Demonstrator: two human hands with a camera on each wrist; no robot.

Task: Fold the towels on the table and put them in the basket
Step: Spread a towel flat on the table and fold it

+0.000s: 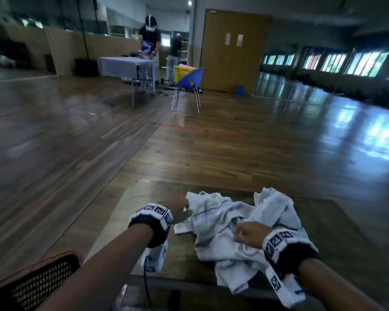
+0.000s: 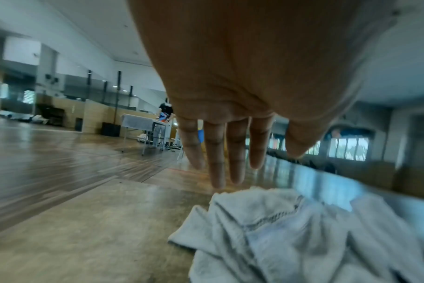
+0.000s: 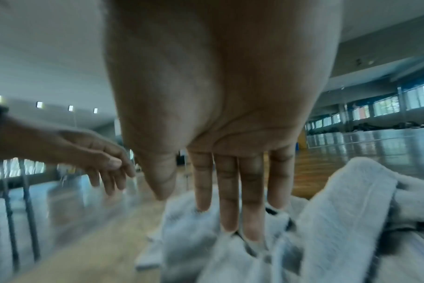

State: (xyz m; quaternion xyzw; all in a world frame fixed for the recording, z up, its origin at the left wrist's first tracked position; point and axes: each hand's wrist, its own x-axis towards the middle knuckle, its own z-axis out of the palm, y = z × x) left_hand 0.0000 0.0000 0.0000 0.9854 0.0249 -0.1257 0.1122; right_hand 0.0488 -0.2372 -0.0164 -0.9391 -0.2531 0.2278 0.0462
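Observation:
A crumpled pile of white towels (image 1: 216, 243) lies on the brown table (image 1: 142, 198) in front of me, one with a dark dotted stripe. My left hand (image 1: 182, 211) hovers at the pile's left edge; in the left wrist view its fingers (image 2: 215, 168) are straight above the towels (image 2: 278, 239), holding nothing. My right hand (image 1: 248, 234) is over the middle of the pile. In the right wrist view its straight fingers (image 3: 228, 210) point down, tips at the cloth (image 3: 339, 220). A dark mesh basket (image 1: 43, 281) with a reddish rim sits at lower left.
Some towel hangs over the table's near edge (image 1: 234, 286). Beyond the table stretches a wide wooden floor (image 1: 211, 149). Far off stand a blue chair (image 1: 189, 79), a yellow basket (image 1: 181, 72), a covered table (image 1: 124, 66) with a person working at it, and a wooden door (image 1: 234, 48).

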